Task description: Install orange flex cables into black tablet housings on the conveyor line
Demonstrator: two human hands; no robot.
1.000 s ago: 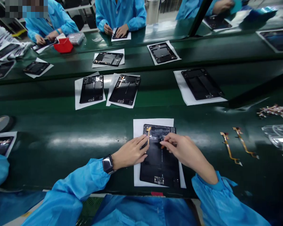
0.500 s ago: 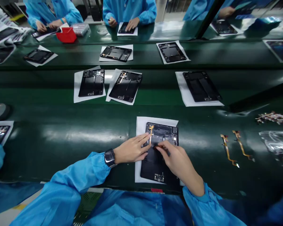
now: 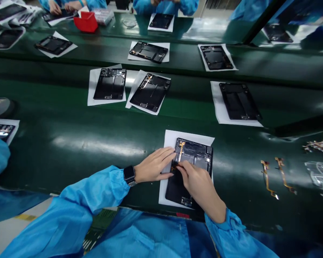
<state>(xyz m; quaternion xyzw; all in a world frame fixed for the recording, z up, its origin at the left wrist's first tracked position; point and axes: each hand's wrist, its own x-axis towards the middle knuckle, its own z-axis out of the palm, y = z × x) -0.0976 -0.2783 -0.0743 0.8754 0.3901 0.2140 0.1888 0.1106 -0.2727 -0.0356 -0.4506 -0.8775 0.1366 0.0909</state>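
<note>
At device (image 3: pixel 177 188) edge, left hand (image 3: pixel 154 165), contact unclear

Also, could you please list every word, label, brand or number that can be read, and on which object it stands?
No text can be read in this view.
Nearest tablet housing: light details, too small to tell if lettering.
Smartwatch: dark screen, nothing legible.
Red strip: nothing legible.

No readable text, no legible labels or brands, no numbers or signs made out
</note>
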